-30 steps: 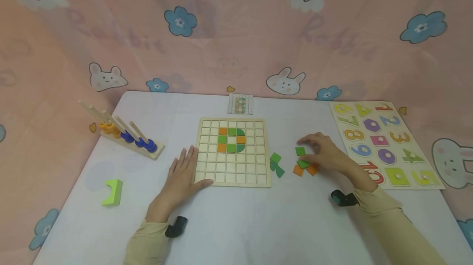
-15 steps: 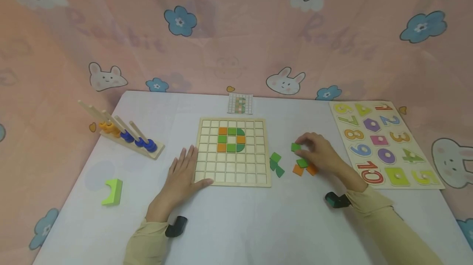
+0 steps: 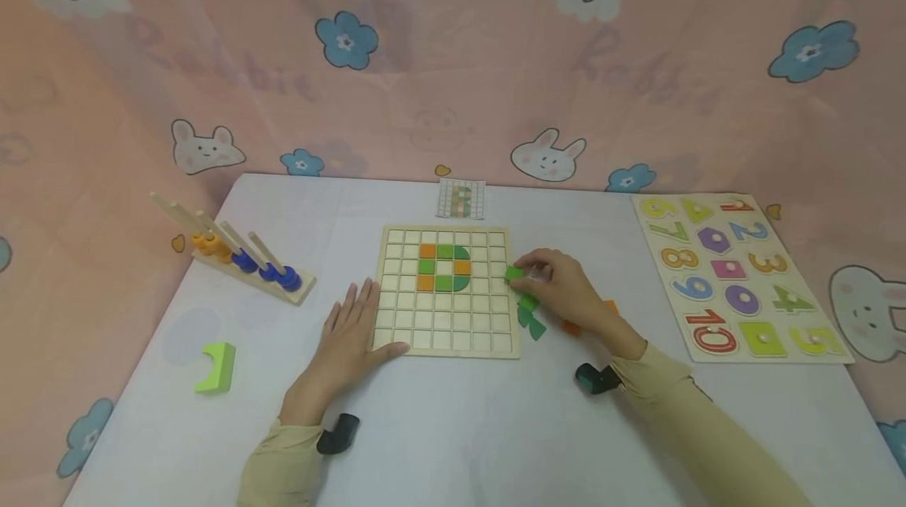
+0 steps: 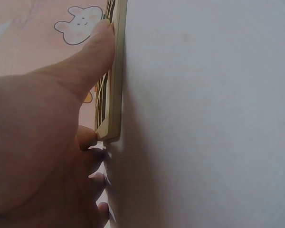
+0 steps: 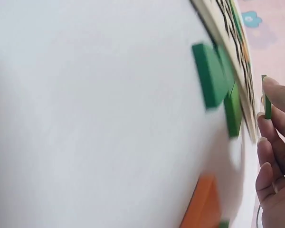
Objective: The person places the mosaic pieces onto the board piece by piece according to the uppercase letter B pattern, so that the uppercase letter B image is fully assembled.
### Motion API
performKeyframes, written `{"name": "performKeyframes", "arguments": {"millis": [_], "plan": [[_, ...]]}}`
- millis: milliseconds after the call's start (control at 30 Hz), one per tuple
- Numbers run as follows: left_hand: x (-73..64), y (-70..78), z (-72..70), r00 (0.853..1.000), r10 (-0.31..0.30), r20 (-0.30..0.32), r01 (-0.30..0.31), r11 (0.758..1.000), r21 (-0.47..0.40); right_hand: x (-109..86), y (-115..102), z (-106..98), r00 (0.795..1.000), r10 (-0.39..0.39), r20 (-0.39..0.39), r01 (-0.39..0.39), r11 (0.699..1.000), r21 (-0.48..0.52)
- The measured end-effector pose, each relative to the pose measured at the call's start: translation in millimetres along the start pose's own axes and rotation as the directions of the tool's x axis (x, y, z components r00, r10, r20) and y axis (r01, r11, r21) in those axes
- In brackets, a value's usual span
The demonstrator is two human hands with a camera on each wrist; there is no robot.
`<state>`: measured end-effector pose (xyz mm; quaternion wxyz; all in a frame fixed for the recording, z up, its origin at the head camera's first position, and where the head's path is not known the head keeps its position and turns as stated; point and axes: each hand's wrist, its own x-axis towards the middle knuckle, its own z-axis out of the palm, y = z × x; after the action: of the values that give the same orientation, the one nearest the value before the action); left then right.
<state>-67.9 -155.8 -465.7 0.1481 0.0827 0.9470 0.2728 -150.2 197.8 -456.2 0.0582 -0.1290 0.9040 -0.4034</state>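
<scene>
A wooden grid board (image 3: 446, 322) lies mid-table, with orange, light green and dark green tiles set in its upper middle cells. My left hand (image 3: 341, 342) rests at the board's lower left corner, fingers straight along the left side and thumb over the front edge; the left wrist view shows the thumb (image 4: 97, 47) on the frame. Between thumb and fingertips my right hand (image 3: 562, 287) pinches a light green square tile (image 3: 513, 273) at the board's right edge, seen edge-on in the right wrist view. Loose green tiles (image 3: 531, 324) lie just below that hand.
Orange tiles (image 3: 571, 328) lie partly hidden under the right wrist. A pattern card (image 3: 461, 199) sits behind the board. At left stand a peg counter (image 3: 262, 275) and a light green arched block (image 3: 222, 368). A number puzzle board (image 3: 739, 279) lies at right.
My right hand has picked up the light green square tile and carried it left from the loose pile to the board's right edge. My left hand has stayed put.
</scene>
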Motion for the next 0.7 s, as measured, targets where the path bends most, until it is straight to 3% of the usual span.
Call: {"name": "performKeyframes", "arguments": {"millis": [300,467,700], "plan": [[0.7,0.1,0.5,1.0,-0.007,0.013,0.006,1.0,0.007,20.4,-29.8,32.2,0.998,-0.048,0.041,0.042,0.992,0.123],[-0.9,0.8,-1.0,1.0,0.0,-0.003,0.001,1.0,0.01,24.9,-44.6,51.8,0.993,-0.081,0.088,0.07,0.989,0.128],[1.3,0.5,-1.5,0.999,-0.016,0.044,0.015,1.0,0.018,25.8,-57.6,70.9,0.988,-0.106,0.114,0.093,0.989,0.114]]}}
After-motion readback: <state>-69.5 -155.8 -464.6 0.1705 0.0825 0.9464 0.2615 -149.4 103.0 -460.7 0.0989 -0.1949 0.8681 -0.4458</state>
